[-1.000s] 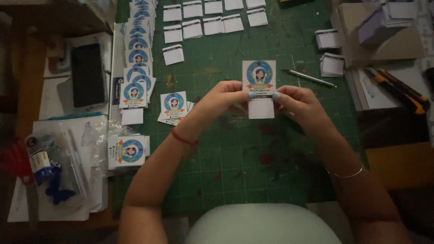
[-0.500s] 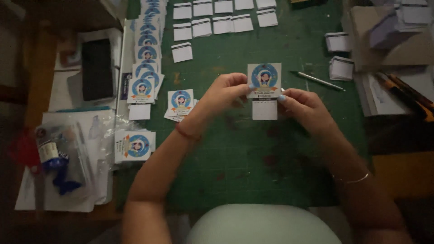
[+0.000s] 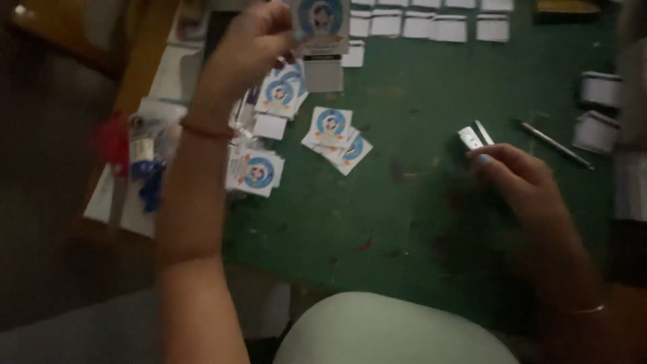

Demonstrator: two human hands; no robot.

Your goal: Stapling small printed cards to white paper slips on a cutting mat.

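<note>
Head view, left hand: the left hand (image 3: 253, 44) is raised over the far left of the mat, grip closed on a card (image 3: 322, 27) with a round blue picture; fingers pinch its left edge, and a plain flap hangs below the picture.
Head view, right hand: the right hand (image 3: 522, 182) rests low over the mat (image 3: 418, 202), fingertips pinched on a small white strip (image 3: 470, 137) that pokes out toward the far side.
Where the card is: in the air, above the row of like cards (image 3: 282, 94) along the mat's left edge, touching none of them as far as I can tell.
Nearby: a loose fan of cards (image 3: 335, 135) mid-mat, a small stack (image 3: 256, 172) near the left forearm, folded white blanks (image 3: 431, 23) in rows at the far edge, a thin pen-like tool (image 3: 556, 143) right of the strip.
Doing it well: I judge it best to keep the pinch on the card's edge so the picture stays unsmudged, hold the flap flat, and keep the strip clear of the mat and other cards.
Hard to make out: the frame is dim and blurred; the card's top is cut off by the frame edge; the strip's kind is unclear; the red and blue items (image 3: 138, 162) on the tabletop at left are unreadable; piles at the right are half out of view.
</note>
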